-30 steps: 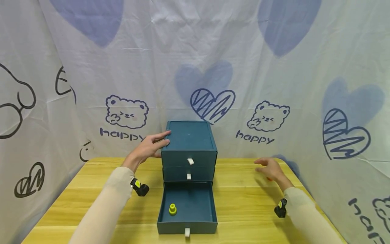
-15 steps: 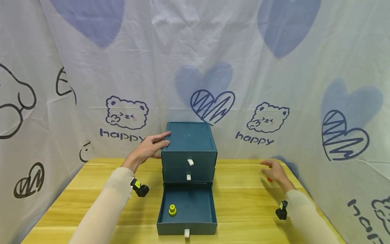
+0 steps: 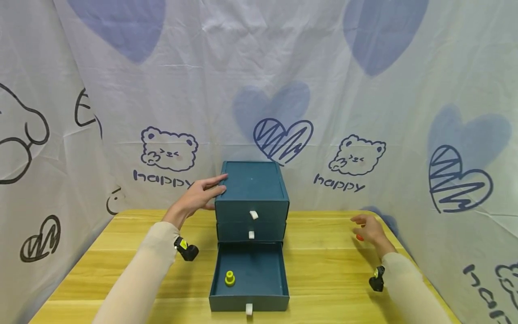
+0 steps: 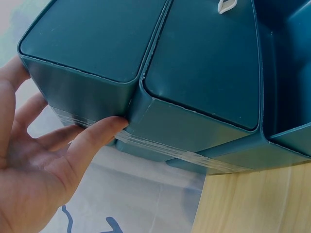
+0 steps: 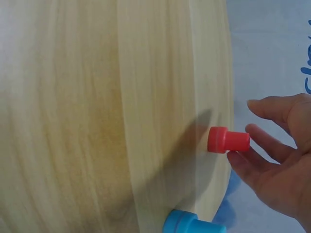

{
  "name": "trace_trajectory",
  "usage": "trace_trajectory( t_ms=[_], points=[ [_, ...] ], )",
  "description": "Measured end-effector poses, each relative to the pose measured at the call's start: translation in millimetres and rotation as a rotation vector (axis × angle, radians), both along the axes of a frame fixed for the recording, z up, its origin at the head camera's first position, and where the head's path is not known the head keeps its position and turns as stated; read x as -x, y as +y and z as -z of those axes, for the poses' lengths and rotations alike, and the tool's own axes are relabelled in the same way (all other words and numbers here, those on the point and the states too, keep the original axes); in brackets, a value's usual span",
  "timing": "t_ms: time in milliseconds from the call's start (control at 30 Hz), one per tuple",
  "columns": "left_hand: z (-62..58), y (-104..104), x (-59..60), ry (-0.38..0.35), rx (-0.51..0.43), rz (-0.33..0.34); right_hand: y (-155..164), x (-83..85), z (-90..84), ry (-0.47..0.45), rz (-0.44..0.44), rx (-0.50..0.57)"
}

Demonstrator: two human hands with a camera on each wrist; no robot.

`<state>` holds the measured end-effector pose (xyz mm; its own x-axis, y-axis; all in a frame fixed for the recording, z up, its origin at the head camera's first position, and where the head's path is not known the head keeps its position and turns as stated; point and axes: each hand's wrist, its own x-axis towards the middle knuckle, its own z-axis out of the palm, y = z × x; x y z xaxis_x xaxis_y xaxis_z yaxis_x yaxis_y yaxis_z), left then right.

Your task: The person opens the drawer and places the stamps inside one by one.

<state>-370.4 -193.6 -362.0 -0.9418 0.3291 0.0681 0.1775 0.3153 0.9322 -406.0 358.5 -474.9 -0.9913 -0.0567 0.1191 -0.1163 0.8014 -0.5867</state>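
Note:
My left hand (image 3: pixel 197 196) rests against the upper left side of a dark teal drawer cabinet (image 3: pixel 252 182). In the left wrist view its thumb presses near the seam between two drawer units. My right hand (image 3: pixel 370 230) hovers at the table's far right with fingers spread. Right beside its fingertips stands a red stepped peg (image 5: pixel 229 140), wide at the base and narrower at the stem, in the right wrist view. A similar blue peg (image 5: pixel 192 224) is cut off by that view's lower edge. The pulled-out bottom drawer (image 3: pixel 248 302) contains a yellow-green stepped peg (image 3: pixel 229 279).
The cabinet stands on a light wooden table (image 3: pixel 323 270). Its upper two drawers are closed, each with a white pull tab (image 3: pixel 253 214). Clear tape (image 4: pixel 170 151) binds the units' side. A printed cloth (image 3: pixel 226 67) hangs behind and around the table.
My right hand has shifted right and slightly toward me, and more of the red peg shows in the head view. My left hand and the cabinet have not moved.

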Motion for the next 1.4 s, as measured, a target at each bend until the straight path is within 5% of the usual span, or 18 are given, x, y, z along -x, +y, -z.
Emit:
trace_trajectory(
  t_ms=[933,1400],
  points=[
    [-0.9,0.5,-1.2,0.004,-0.004,-0.003,8.2,-3.3,16.6,-0.023,0.118,0.067],
    [-1.0,0.9,-1.7,0.010,0.002,-0.005,-8.9,-6.7,12.3,-0.047,0.054,0.135]
  ],
)
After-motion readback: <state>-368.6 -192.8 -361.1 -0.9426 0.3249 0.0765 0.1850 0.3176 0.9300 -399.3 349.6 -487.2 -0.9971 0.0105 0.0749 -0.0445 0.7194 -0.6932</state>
